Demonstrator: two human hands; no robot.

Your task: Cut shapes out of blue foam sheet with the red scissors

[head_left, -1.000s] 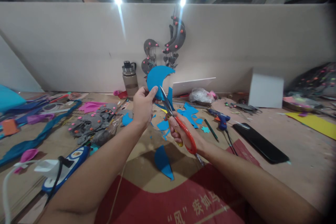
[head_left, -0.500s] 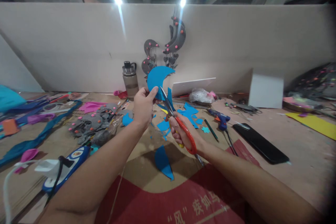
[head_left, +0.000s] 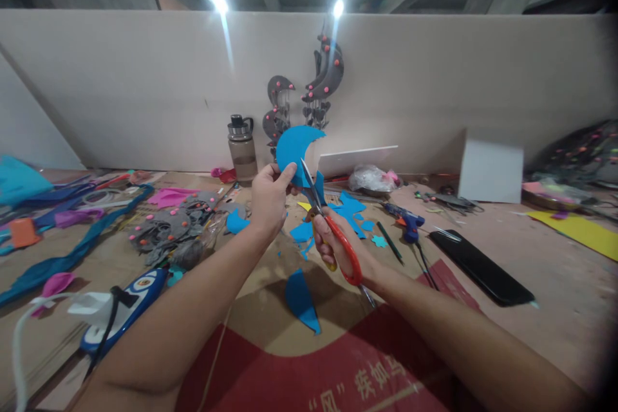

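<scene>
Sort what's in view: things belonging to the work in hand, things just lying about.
In the work: blue crescent piece (left hand); scissors (right hand).
Apparently just lying about: glue gun; drink bottle; green pencil; yellow sheet; black phone-like slab.

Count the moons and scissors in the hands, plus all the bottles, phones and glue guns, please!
Blue moon, held: 1
Scissors, held: 1
Bottle: 1
Phone: 1
Glue gun: 1
Total: 5

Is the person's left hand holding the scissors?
No: the right hand grips the scissors, while the left hand pinches the blue crescent.
</scene>
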